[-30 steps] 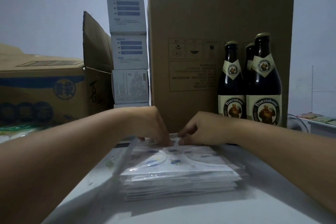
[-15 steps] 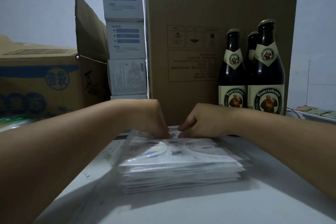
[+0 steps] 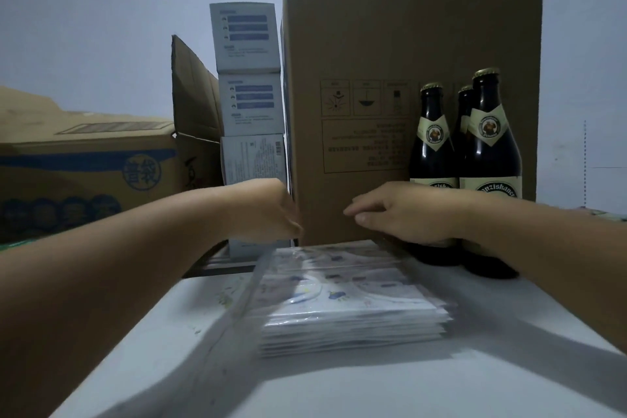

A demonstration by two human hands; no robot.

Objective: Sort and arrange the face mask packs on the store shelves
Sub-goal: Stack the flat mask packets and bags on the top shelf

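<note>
A stack of flat face mask packs (image 3: 346, 305) in clear wrappers lies on the white shelf (image 3: 373, 387) in front of me. A loose clear wrapper edge (image 3: 251, 295) leans along the stack's left side. My left hand (image 3: 268, 210) hovers above the stack's far left corner, blurred, fingers curled downward, nothing seen in it. My right hand (image 3: 400, 214) floats above the far right of the stack, fingers relaxed and pointing left, apart from the packs.
A tall cardboard box (image 3: 383, 44) stands right behind the stack. Three dark beer bottles (image 3: 488, 159) stand at its right front. Stacked grey-white cartons (image 3: 247, 105) rise left of it. A printed brown carton (image 3: 84, 173) with an open flap fills the left.
Both hands have lifted off the far edge of the mask stack and drawn apart. The stack stays where it lay.
</note>
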